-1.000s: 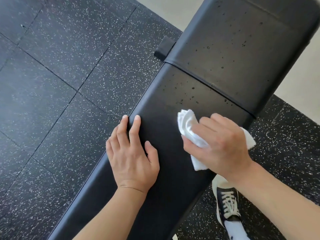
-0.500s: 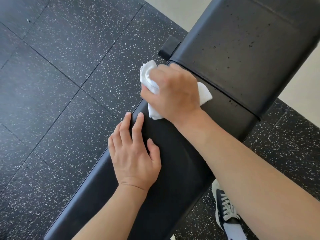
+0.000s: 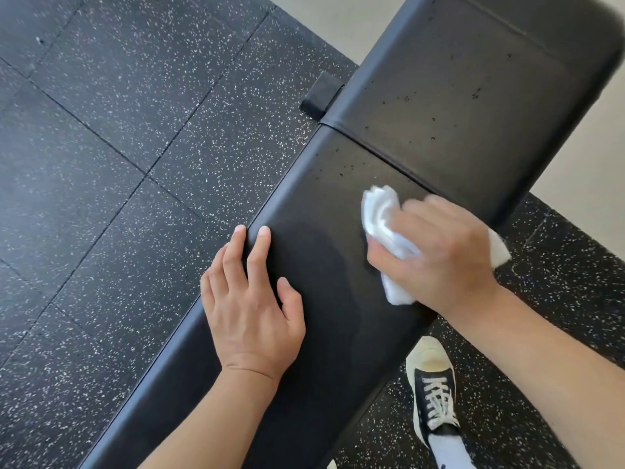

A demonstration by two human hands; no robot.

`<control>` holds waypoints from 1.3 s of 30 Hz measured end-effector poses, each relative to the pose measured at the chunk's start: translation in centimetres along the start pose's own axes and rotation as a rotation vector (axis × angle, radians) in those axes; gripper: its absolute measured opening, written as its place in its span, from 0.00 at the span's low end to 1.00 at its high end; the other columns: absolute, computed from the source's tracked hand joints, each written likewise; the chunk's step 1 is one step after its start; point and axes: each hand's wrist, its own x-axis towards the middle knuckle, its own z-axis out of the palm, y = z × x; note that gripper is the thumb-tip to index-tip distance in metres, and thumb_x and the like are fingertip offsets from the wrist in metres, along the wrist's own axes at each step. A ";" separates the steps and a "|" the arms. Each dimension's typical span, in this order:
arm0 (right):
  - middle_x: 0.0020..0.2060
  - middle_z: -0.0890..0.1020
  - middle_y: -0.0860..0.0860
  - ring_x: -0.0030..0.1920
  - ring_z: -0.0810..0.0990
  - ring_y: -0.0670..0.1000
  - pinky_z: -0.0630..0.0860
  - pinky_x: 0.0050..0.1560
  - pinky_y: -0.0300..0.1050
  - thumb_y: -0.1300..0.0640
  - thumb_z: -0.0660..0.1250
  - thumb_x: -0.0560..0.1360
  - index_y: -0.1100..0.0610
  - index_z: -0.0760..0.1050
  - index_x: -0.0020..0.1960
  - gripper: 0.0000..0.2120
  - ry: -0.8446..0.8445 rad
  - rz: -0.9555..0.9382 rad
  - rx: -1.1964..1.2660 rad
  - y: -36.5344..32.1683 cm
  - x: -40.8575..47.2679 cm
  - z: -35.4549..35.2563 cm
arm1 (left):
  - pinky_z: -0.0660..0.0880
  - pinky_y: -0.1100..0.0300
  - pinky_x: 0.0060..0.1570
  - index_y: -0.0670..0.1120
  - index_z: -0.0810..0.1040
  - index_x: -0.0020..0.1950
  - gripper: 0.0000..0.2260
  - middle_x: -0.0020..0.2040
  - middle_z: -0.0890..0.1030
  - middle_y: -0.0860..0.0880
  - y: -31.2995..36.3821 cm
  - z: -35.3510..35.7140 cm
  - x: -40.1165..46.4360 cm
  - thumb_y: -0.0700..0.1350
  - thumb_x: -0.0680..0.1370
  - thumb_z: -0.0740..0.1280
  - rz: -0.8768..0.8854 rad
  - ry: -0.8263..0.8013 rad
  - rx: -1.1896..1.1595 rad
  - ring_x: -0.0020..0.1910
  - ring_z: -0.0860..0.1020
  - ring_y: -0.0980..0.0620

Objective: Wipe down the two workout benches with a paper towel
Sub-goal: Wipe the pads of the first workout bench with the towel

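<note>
A black padded workout bench (image 3: pixel 331 265) runs diagonally from the lower left to the upper right. Its wider far pad (image 3: pixel 473 96) carries small droplets, and a few dot the near pad by the seam. My right hand (image 3: pixel 436 252) grips a crumpled white paper towel (image 3: pixel 382 225) and presses it on the near pad's right side, just below the seam. My left hand (image 3: pixel 250 299) rests flat on the pad's left edge, fingers straight, some over the side. Only one bench is in view.
Black speckled rubber floor tiles (image 3: pixel 118 164) surround the bench. A pale bare floor (image 3: pixel 581 191) lies at the upper right. My foot in a black-and-white sneaker (image 3: pixel 433 390) stands right of the bench. A black bracket (image 3: pixel 321 94) juts out at the seam.
My right hand swept the towel from the pad's right side up to its left edge by the seam, then back to the right. My left hand has stayed put.
</note>
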 end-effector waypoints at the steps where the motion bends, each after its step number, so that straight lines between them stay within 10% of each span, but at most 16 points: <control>1: 0.29 0.69 0.52 0.31 0.66 0.56 0.67 0.31 0.51 0.55 0.71 0.74 0.59 0.78 0.36 0.11 0.012 0.025 0.000 -0.8 1.7 1.2 | 0.64 0.39 0.73 0.47 0.68 0.79 0.28 0.79 0.67 0.43 0.0 0.0 0.0 0.49 0.77 0.60 -0.001 0.002 0.002 0.71 0.71 0.35; 9: 0.33 0.81 0.53 0.36 0.78 0.60 0.61 0.35 0.48 0.50 0.74 0.69 0.56 0.78 0.37 0.10 -0.059 0.130 0.067 -6.8 12.3 8.1 | 0.63 0.40 0.74 0.48 0.66 0.79 0.29 0.79 0.67 0.44 -0.1 0.3 0.0 0.50 0.77 0.60 -0.008 -0.004 0.013 0.72 0.70 0.36; 15: 0.33 0.74 0.52 0.35 0.72 0.57 0.70 0.34 0.54 0.52 0.70 0.74 0.58 0.85 0.51 0.11 -0.082 -0.029 0.110 -3.7 2.8 2.3 | 0.63 0.38 0.74 0.48 0.66 0.79 0.29 0.79 0.67 0.43 -0.2 0.3 0.0 0.49 0.77 0.60 -0.008 -0.002 0.003 0.72 0.70 0.36; 21: 0.30 0.65 0.50 0.31 0.62 0.54 0.62 0.31 0.50 0.59 0.72 0.74 0.59 0.83 0.42 0.05 -0.138 -0.145 0.025 0.5 -4.4 -2.5 | 0.65 0.37 0.73 0.48 0.66 0.79 0.29 0.79 0.67 0.44 -0.1 0.4 0.0 0.50 0.77 0.60 -0.007 0.012 0.005 0.71 0.71 0.36; 32: 0.36 0.81 0.51 0.40 0.80 0.58 0.61 0.36 0.48 0.46 0.70 0.72 0.54 0.78 0.41 0.10 -0.152 -0.018 0.063 -5.4 13.7 7.6 | 0.64 0.39 0.74 0.48 0.66 0.80 0.29 0.79 0.67 0.44 -0.1 0.4 -0.1 0.50 0.77 0.59 -0.007 0.013 0.007 0.72 0.70 0.36; 39: 0.31 0.71 0.51 0.34 0.65 0.54 0.68 0.32 0.52 0.53 0.70 0.74 0.57 0.83 0.46 0.08 -0.038 -0.094 0.048 0.1 4.5 2.2 | 0.63 0.39 0.74 0.48 0.67 0.79 0.29 0.79 0.67 0.43 0.0 0.4 -0.1 0.50 0.77 0.59 -0.008 0.017 -0.004 0.72 0.70 0.36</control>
